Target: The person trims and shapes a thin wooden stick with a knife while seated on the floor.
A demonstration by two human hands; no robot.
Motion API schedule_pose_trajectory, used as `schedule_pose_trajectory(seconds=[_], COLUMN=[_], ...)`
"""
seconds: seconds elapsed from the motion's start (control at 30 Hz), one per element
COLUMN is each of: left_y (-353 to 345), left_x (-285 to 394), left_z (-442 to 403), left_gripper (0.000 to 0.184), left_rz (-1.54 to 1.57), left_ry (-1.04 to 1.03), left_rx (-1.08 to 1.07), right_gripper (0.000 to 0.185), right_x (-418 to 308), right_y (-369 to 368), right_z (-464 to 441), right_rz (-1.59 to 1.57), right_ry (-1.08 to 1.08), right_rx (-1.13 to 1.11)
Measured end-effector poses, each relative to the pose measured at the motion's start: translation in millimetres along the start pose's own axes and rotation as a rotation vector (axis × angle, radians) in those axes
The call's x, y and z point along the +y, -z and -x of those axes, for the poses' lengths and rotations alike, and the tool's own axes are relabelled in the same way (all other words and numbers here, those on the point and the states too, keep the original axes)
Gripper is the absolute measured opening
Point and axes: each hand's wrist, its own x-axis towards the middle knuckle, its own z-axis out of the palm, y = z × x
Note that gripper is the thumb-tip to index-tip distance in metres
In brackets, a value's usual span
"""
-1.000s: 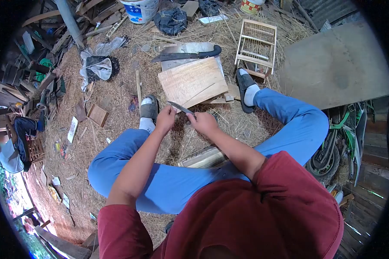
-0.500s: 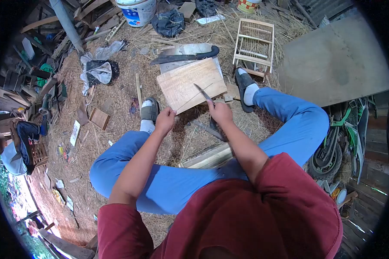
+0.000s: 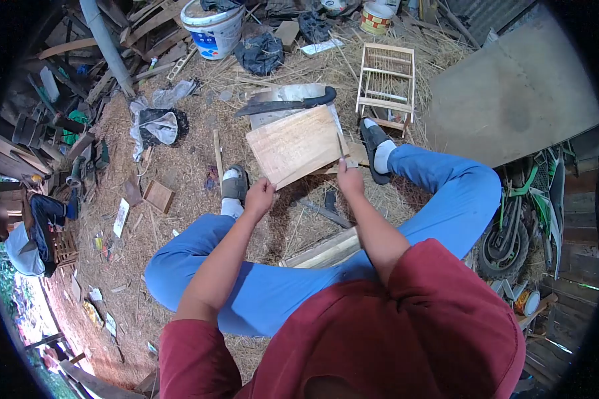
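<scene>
My left hand [image 3: 260,197] is closed at the near left corner of a wooden board [image 3: 293,143], pinching a thin wooden strip. The strip is hard to make out against the board's near edge. My right hand [image 3: 351,181] grips a small knife [image 3: 342,146], its blade pointing away from me beside the board's right edge. Behind the board lies a large dark-handled knife [image 3: 286,103], resting on a flat grey sheet. Between my legs are a dark metal tool [image 3: 325,211] and a wooden block [image 3: 323,249].
A small slatted wooden frame [image 3: 387,83] stands by my right foot. Buckets [image 3: 213,33] and black bags [image 3: 259,53] sit at the back. A large sheet [image 3: 512,93] and a motorcycle [image 3: 512,233] are on the right. Another person [image 3: 36,226] sits at far left.
The knife in my right hand has moved right, from over the board to its right edge, and its blade has turned more upright. The strip no longer crosses the middle of the board.
</scene>
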Motion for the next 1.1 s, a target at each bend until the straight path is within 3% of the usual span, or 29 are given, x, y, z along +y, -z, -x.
schedule_pose_trajectory(seconds=[0.13,0.4,0.5,0.8,0.9,1.03,1.1], left_y=[-3,-14,-16,3,-3,-10,-13], left_x=[-12,-15,-16,14,3,-9,-11], left_z=[-7,-2,0,10,5,0,-2], left_gripper=[0.029,0.027,0.026,0.026,0.026,0.028,0.028], left_rz=[0.024,0.247,0.277,0.260,0.287,0.235,0.231], left_ry=[-0.033,0.053,0.086,0.168,0.160,0.106,0.106], left_rx=[0.030,0.012,-0.013,-0.102,-0.108,-0.100,-0.094], right_gripper=[0.072,0.063,0.062,0.061,0.063,0.064,0.065], right_x=[6,-29,-29,-21,-3,13,14], right_y=[-4,-40,-49,-30,-23,0,-12], right_z=[16,89,92,57,20,-6,1], right_rz=[-0.017,0.145,0.207,0.238,0.037,0.122,0.007], right_ry=[0.053,0.575,0.627,0.585,0.270,0.180,0.238], right_rx=[0.022,-0.183,-0.187,-0.163,-0.019,-0.036,0.034])
